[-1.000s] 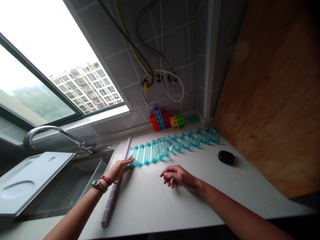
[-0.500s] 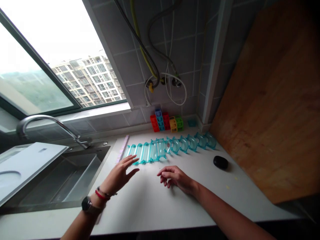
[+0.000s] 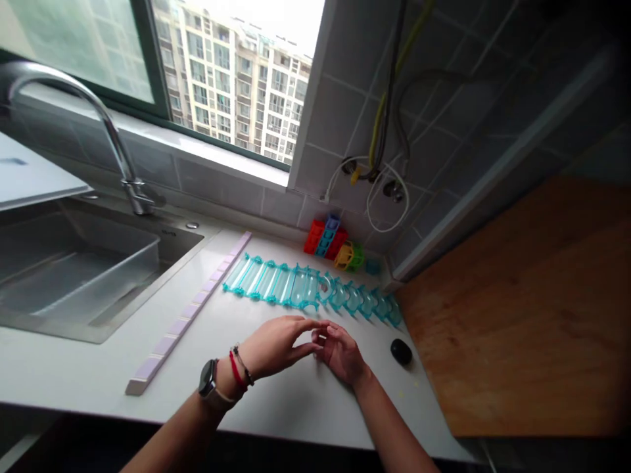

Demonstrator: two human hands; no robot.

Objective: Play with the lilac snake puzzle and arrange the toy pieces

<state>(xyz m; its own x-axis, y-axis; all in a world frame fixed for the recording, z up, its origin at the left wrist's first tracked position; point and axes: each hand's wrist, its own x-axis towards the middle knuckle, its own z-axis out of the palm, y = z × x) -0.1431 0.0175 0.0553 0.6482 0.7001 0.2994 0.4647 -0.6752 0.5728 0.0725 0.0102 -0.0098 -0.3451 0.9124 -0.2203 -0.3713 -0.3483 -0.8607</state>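
Observation:
My left hand (image 3: pixel 283 347), with a watch and bracelets at its wrist, reaches in from the left above the white counter. Its thumb stands apart from the bent fingers, and nothing shows between them. My right hand (image 3: pixel 342 355) is turned partly palm up with loosely curled, parted fingers; no object shows in it. The fingertips of both hands meet or overlap, so part of the right fingers is hidden. Just beyond them lies a row of clear teal plastic pieces (image 3: pixel 269 281), ladder-like at the left and rounded at the right.
A long lilac strip (image 3: pixel 190 312) lies between the teal row and the sink (image 3: pixel 106 332). Coloured toy blocks (image 3: pixel 326 240) stand by the tiled wall. A black computer mouse (image 3: pixel 401 353) rests near the wooden board (image 3: pixel 517 315). The faucet (image 3: pixel 116 138) rises behind the sink.
My hands have come together, the left moving right from beside the teal row towards the right hand. The camera has turned left, showing more of the lilac strip.

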